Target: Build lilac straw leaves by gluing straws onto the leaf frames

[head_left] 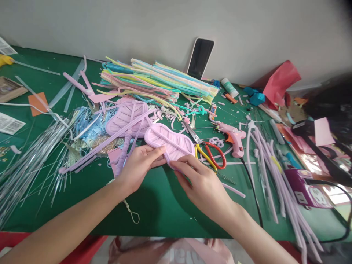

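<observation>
A lilac pipe-cleaner panel, rounded at its corners and ribbed across, is held a little above the green table. My left hand pinches its near left edge between thumb and fingers. On the lower right edge, the fingers of my right hand are closed on the same panel. A similar lilac piece with long strips across it lies just behind my left hand. Near it is a wrapped lilac stem. Scissors with red and yellow handles lie right of the panel.
Behind lies a bundle of coloured pipe cleaners, with a phone leaning on the wall. A pink glue gun trails a black cord at right. Lilac pipe cleaners hang over the front edge. Silver wires spread at left.
</observation>
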Demonstrator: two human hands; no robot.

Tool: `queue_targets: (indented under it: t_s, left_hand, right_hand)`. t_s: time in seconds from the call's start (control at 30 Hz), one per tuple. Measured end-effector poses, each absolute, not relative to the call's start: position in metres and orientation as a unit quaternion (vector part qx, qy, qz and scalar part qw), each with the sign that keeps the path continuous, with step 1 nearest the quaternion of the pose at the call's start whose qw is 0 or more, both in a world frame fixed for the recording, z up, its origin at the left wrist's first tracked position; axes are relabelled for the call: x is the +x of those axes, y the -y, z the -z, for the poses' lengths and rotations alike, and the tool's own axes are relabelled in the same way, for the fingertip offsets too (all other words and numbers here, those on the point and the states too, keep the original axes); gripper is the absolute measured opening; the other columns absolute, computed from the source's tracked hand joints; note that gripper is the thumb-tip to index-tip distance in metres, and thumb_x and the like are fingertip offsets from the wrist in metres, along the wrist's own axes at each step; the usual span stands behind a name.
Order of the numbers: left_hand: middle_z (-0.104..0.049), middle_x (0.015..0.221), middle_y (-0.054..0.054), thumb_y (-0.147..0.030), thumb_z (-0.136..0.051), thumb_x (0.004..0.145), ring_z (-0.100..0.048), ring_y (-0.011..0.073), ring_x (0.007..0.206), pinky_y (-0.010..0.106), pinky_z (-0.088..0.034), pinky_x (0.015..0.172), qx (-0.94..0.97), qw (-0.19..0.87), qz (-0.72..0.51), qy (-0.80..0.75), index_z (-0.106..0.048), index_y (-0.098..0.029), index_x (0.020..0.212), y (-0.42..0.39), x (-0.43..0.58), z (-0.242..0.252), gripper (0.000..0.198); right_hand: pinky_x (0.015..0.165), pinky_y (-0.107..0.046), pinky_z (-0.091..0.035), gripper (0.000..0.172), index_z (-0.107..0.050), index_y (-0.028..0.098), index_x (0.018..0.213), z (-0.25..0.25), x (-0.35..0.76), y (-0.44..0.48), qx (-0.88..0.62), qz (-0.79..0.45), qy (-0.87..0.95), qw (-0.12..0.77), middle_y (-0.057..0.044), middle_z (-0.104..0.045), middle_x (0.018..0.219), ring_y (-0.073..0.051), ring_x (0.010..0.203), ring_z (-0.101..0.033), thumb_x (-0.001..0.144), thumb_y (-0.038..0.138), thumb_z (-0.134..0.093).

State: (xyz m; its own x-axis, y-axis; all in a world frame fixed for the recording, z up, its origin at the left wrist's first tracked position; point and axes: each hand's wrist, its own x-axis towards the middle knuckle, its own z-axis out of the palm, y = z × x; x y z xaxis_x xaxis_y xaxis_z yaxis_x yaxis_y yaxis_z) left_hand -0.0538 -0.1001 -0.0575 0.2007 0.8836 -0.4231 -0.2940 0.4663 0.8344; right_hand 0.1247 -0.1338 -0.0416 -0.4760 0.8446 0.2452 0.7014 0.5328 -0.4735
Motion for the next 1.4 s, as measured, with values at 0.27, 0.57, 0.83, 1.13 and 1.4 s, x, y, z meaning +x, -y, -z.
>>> queue_targets:
  t_s: [0.27,0.57,0.83,1.13,1.4]
  left_hand:
    - [-0.073,0.074,0.000,-0.026,-0.081,0.072,-0.071,0.0175,0.074,0.036,-0.058,0.081,0.311,0.702,-0.411,-0.492,-0.065,-0.015,0.086,0.103,-0.055,0.062,0.024]
    - [-0.075,0.081,0.006,-0.027,-0.077,0.076,-0.072,0.0224,0.079,0.042,-0.058,0.084,0.316,0.703,-0.407,-0.490,-0.064,-0.013,0.089,0.100,-0.056,0.055,0.024]
    - [-0.076,0.084,0.006,-0.026,-0.079,0.074,-0.072,0.0223,0.082,0.037,-0.056,0.084,0.307,0.708,-0.419,-0.479,-0.066,-0.013,0.088,0.099,-0.060,0.057,0.023]
    - [-0.077,0.100,0.010,-0.018,-0.084,0.066,-0.072,0.0231,0.090,0.036,-0.055,0.084,0.304,0.748,-0.391,-0.441,-0.068,-0.015,0.107,0.098,-0.060,0.056,0.044]
    - [-0.077,0.102,0.010,-0.019,-0.081,0.070,-0.073,0.0212,0.087,0.032,-0.055,0.082,0.326,0.741,-0.392,-0.437,-0.070,-0.015,0.107,0.096,-0.062,0.058,0.039]
  right_hand:
    - [0.070,-0.031,-0.058,0.031,-0.062,0.016,0.119,0.041,0.120,0.136,-0.453,-0.180,0.851,0.196,-0.010,-0.065,0.103,-0.019,0.086,-0.066,0.093,0.010,-0.046]
    - [0.073,-0.031,-0.058,0.030,-0.065,0.019,0.115,0.021,0.141,0.128,-0.441,-0.205,0.862,0.142,-0.008,-0.066,0.103,-0.017,0.083,-0.067,0.094,0.009,-0.045]
    - [0.071,-0.028,-0.056,0.034,-0.068,0.020,0.111,0.018,0.136,0.111,-0.387,-0.197,0.894,0.109,-0.007,-0.066,0.098,-0.016,0.085,-0.066,0.091,0.005,-0.045]
    - [0.078,-0.028,-0.056,0.034,-0.066,0.020,0.116,0.017,0.131,0.105,-0.376,-0.233,0.892,0.091,-0.008,-0.064,0.104,-0.016,0.090,-0.065,0.094,0.008,-0.043]
    - [0.069,-0.029,-0.056,0.037,-0.062,0.023,0.122,0.004,0.146,0.105,-0.385,-0.183,0.903,0.052,-0.008,-0.062,0.106,-0.015,0.079,-0.067,0.093,0.009,-0.045]
